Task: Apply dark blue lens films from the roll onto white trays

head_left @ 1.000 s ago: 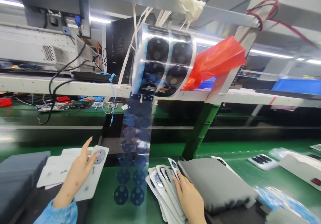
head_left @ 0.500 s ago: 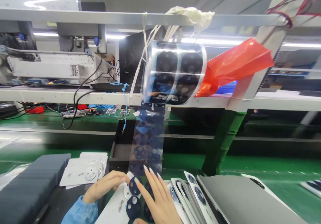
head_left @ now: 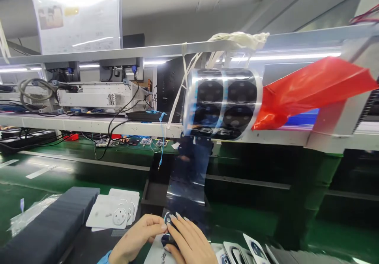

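Note:
A roll of clear film [head_left: 222,103] carrying dark round stickers hangs from the upper rail, and its strip [head_left: 189,177] drops down to my hands. My left hand [head_left: 139,238] and my right hand [head_left: 189,242] meet at the strip's lower end, fingertips pinched on a dark round sticker [head_left: 168,220]. A white phone back cover [head_left: 156,252] lies just beneath them, mostly hidden. My left sleeve is blue.
A stack of white back covers [head_left: 114,212] lies left of my hands beside a pile of grey foam sheets [head_left: 50,228]. More covers [head_left: 245,252] fan out at the lower right. A red plastic bag [head_left: 314,90] hangs right of the roll. Cables and a grey device [head_left: 97,96] sit on the shelf.
The view has tilted up. My hands have closed together at the strip's lower end, fingertips now pinching one sticker; earlier my right hand lay spread flat over the stickers.

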`<state>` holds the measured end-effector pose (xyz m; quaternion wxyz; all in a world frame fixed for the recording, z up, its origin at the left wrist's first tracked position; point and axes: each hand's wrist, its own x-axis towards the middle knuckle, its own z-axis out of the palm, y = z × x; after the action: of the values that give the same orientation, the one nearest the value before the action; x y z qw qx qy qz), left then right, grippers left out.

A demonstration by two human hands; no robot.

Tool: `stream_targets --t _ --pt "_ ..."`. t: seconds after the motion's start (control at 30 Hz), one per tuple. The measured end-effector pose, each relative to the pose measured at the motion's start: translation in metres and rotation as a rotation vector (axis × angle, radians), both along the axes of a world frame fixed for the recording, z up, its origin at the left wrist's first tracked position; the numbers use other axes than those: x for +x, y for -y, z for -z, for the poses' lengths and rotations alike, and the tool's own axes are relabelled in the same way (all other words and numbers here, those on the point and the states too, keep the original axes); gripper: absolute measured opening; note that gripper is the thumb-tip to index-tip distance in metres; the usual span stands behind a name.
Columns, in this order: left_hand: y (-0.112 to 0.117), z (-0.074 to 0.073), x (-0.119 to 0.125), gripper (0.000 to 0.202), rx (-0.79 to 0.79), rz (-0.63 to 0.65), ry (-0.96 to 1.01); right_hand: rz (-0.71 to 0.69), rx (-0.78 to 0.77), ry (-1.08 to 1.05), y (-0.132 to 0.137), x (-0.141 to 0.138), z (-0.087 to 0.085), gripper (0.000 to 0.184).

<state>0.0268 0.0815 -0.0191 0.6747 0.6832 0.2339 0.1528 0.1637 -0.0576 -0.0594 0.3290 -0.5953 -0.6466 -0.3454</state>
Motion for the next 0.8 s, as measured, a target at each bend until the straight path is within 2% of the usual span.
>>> stream_targets --t 0.17,0.3,0.43,0.63,0.8 --pt "0.014 -0.007 0.002 0.036 -0.128 -0.056 0.046 0.038 0.107 0.044 0.011 -0.013 -0.014 0.026" --pt "0.019 -0.019 0.001 0.042 -0.163 -0.045 0.075 0.034 0.116 -0.006 0.01 -0.016 -0.016 0.021" --pt "0.023 -0.026 -0.001 0.044 -0.184 -0.012 0.074 -0.002 0.155 -0.067 0.009 -0.012 -0.017 0.024" --pt "0.029 -0.022 0.0 0.039 -0.214 0.012 0.049 -0.011 0.175 -0.041 0.018 -0.014 -0.02 0.03" --pt "0.03 -0.022 -0.001 0.036 -0.135 -0.039 0.054 0.065 0.166 0.01 0.022 -0.023 -0.029 0.032"
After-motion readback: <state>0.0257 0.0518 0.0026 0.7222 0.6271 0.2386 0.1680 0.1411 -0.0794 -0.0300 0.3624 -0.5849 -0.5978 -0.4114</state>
